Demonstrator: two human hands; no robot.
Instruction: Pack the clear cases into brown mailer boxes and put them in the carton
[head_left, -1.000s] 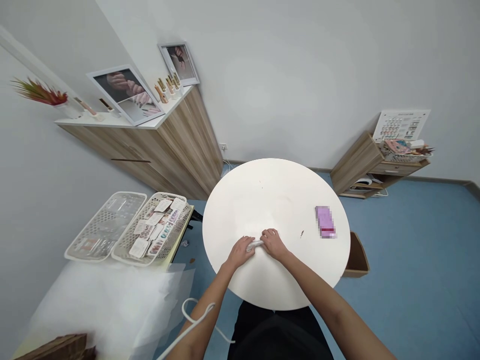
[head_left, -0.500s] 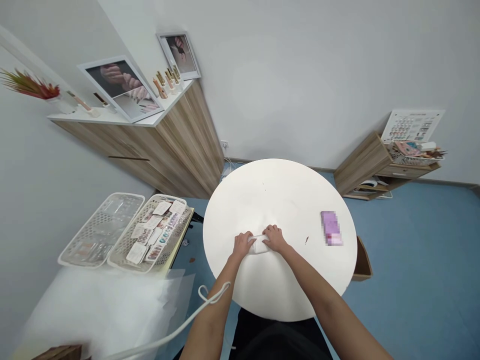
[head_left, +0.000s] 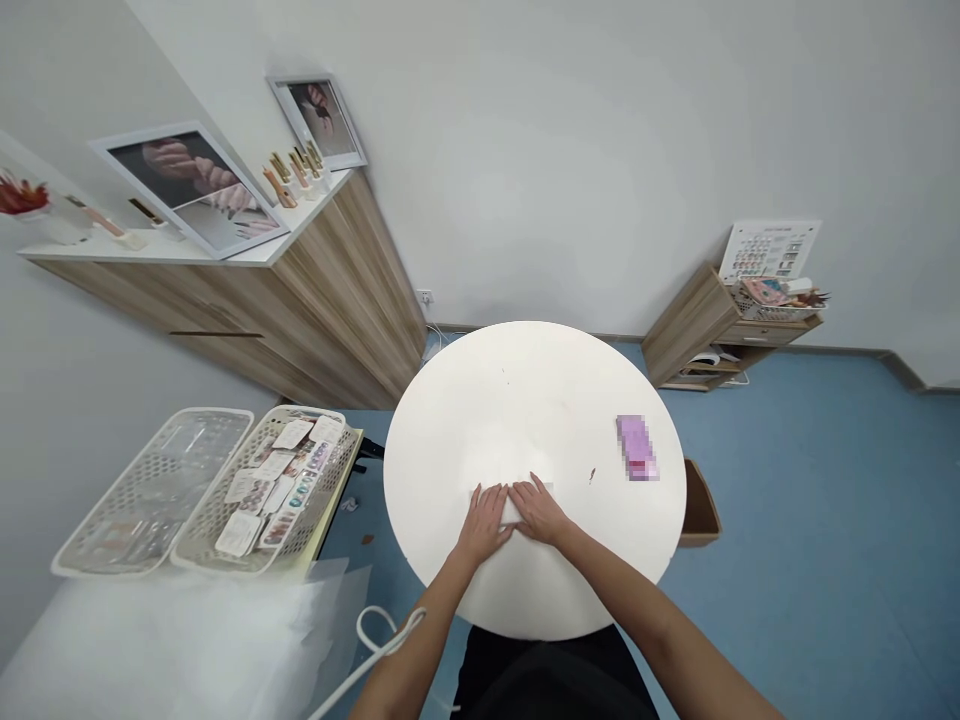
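A flat white piece of paper or cloth (head_left: 513,508) lies on the round white table (head_left: 480,420), near the edge closest to me. Its outline is faint against the tabletop. My left hand (head_left: 484,525) and my right hand (head_left: 538,510) rest side by side on it, palms down, with fingertips nearly meeting. They cover most of it. Farther right on the tabletop lies a pink oblong package (head_left: 637,448), blurred in the picture, with a small brown speck (head_left: 592,476) near it.
Two white plastic baskets (head_left: 262,490) stand at left, one holding several cards. A wooden cabinet (head_left: 337,280) with a display shelf is beyond them. A brown bin (head_left: 700,505) stands by the table's right edge. A white cable (head_left: 382,640) lies across my left forearm.
The white item, a narrow roll a second ago, now lies wider and flatter under both palms. My hands have gone from gripping it to pressing on it. The view has shifted slightly.
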